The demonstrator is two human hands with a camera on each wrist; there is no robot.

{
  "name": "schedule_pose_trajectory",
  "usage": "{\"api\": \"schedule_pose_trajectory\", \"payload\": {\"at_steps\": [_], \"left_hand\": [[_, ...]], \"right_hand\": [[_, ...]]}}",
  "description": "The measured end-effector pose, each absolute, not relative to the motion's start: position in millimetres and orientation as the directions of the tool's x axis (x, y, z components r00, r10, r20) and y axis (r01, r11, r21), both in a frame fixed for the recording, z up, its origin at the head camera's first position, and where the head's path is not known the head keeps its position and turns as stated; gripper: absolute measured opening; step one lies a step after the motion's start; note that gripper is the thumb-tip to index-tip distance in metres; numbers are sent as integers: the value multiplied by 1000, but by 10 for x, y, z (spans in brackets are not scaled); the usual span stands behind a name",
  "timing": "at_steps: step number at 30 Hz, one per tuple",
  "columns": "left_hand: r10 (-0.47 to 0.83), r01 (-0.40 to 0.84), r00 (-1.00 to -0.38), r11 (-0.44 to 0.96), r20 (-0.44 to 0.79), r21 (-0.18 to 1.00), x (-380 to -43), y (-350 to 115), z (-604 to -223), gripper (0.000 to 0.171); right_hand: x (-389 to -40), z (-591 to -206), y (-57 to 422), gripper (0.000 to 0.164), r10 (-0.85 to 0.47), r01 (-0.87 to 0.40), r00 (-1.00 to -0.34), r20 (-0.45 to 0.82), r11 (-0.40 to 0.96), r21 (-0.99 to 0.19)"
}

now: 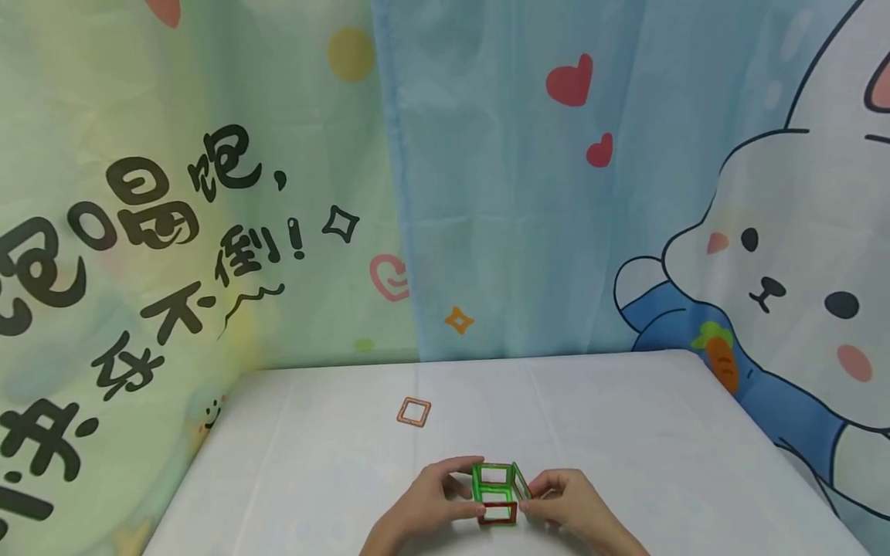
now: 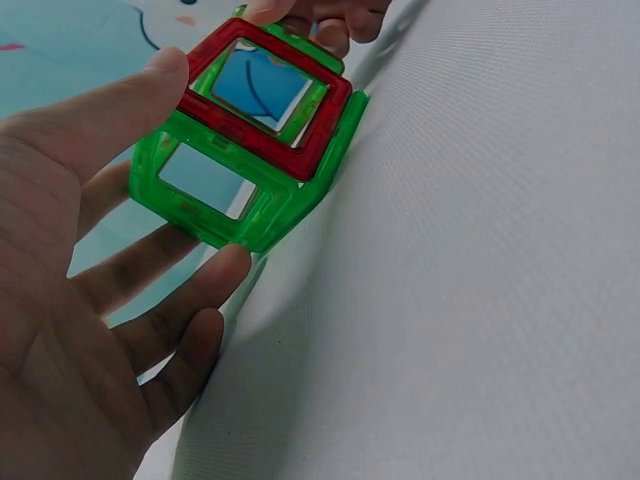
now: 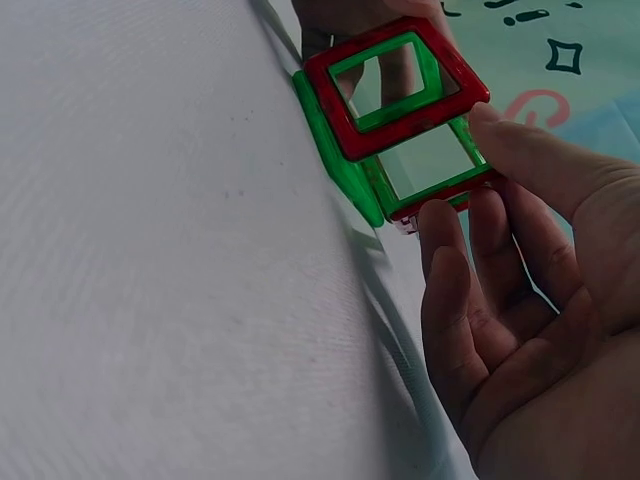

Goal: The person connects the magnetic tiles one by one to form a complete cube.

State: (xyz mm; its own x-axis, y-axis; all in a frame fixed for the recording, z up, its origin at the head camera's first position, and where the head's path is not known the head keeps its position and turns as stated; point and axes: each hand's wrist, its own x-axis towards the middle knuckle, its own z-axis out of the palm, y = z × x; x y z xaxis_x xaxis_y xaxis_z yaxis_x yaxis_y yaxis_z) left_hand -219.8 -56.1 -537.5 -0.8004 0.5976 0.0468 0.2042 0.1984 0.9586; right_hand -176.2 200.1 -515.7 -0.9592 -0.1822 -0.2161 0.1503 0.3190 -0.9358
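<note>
A small box-like build of square magnetic tiles stands on the white table in the head view, with green frames at the back, sides and base and a red tile (image 1: 497, 522) at the front. My left hand (image 1: 434, 500) holds its left side; in the left wrist view the thumb lies at the red tile's edge, with fingers around a green tile (image 2: 200, 222). My right hand (image 1: 573, 506) pinches the right-hand green tile (image 1: 523, 480) between thumb and fingers. That tile leans outward at its near end. In the right wrist view, the red tile (image 3: 330, 110) shows in front.
A loose orange square tile (image 1: 413, 411) lies flat farther back on the white table (image 1: 313, 440). Behind the table hangs a printed curtain (image 1: 501, 193) with a cartoon rabbit, hearts and lettering.
</note>
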Motion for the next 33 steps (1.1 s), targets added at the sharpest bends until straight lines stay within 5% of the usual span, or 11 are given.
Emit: {"api": "schedule_pose_trajectory", "payload": {"at_steps": [33], "left_hand": [[603, 219, -797, 230, 37, 948, -2201, -558, -5365, 64]], "right_hand": [[-1735, -5147, 1998, 26, -270, 94, -946, -180, 305, -948]]}}
